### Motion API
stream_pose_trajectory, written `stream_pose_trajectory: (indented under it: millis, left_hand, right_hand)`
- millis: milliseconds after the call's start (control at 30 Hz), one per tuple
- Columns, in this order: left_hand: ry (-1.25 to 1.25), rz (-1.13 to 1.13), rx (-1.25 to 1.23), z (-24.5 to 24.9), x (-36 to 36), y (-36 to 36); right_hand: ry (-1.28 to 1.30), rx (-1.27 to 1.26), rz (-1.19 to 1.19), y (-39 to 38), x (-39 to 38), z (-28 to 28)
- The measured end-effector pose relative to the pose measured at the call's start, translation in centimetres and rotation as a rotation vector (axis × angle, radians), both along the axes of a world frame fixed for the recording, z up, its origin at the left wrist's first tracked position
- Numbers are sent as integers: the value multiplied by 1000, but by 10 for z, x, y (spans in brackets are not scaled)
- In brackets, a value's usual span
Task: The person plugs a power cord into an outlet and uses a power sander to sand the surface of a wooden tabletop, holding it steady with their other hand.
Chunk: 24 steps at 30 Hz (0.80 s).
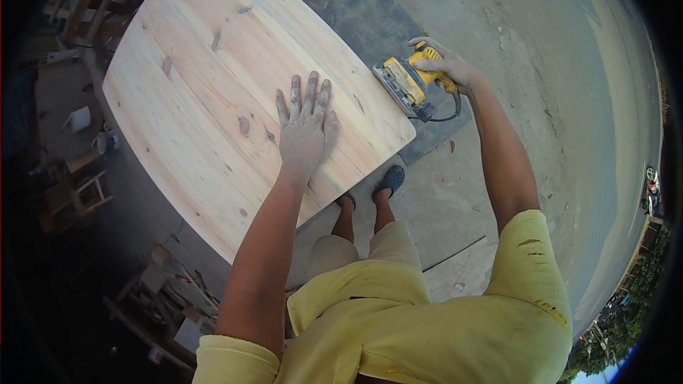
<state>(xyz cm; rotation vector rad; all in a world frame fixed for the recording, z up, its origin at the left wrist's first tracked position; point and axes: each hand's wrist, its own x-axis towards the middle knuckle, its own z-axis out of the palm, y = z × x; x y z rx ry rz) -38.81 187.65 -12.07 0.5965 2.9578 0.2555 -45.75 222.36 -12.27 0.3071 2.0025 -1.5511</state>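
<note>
A large pale pine tabletop [192,99] with knots and rounded corners spans the upper left of the head view. My left hand [304,124], dusty, lies flat on it near the close end, fingers stretched out. My right hand [448,67] is wrapped around a yellow electric sander [410,75]. The sander is tilted on its side, its flat pad turned toward the tabletop's right edge. A dark cord curves away from its rear end, under my right wrist.
A dark mat [363,11] lies on the concrete floor [519,135] beyond the right edge. Scrap wood [171,288] is piled at the lower left, with a small wooden stool [89,188] and a white container [78,119] farther up. A thin rod [455,252] lies near my feet.
</note>
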Motion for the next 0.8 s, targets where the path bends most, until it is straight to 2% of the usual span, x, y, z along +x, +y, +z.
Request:
stream_pose_trajectory:
  millis: [33,167,233,267,333,367,433,467,533,567,600,667,700,733,800]
  left_hand:
    - [4,8,1,0,-2,0]
    - [6,-1,14,-1,2,-2]
    - [14,0,27,-2,1,1]
    - [20,-4,34,-3,1,0]
    - [38,9,41,-1,-2,-2]
    - [25,4,40,0,-1,-2]
    - [19,15,35,0,-2,0]
    - [20,4,28,-2,-1,-1]
    - [19,13,9,-4,0,-1]
    - [28,6,8,-2,1,-1]
    - [40,-3,9,-1,2,-1]
    - [41,1,0,-4,3,-1]
    - [45,-3,0,-4,2,-2]
    - [45,0,1,-4,3,-2]
    - [44,1,17,-4,2,-2]
  right_hand:
    - [-98,-151,-17,7,-2,-9]
    - [-111,-124,-27,19,35,6]
    - [-51,79,-26,22,62,34]
    - [-54,83,-21,20,82,40]
    - [281,252,-116,12,117,48]
    - [280,250,-102,2,130,59]
    - [560,602,0,-21,137,82]
    - [563,591,16,-25,130,88]
    - [499,551,27,-30,110,90]
    - [484,399,5,-18,98,76]
    - [482,388,14,-7,90,65]
    - [95,-37,-156,14,81,43]
    - [43,-173,-213,25,86,21]
    - [43,-172,-210,27,95,5]
    - [9,-474,-420,30,112,-16]
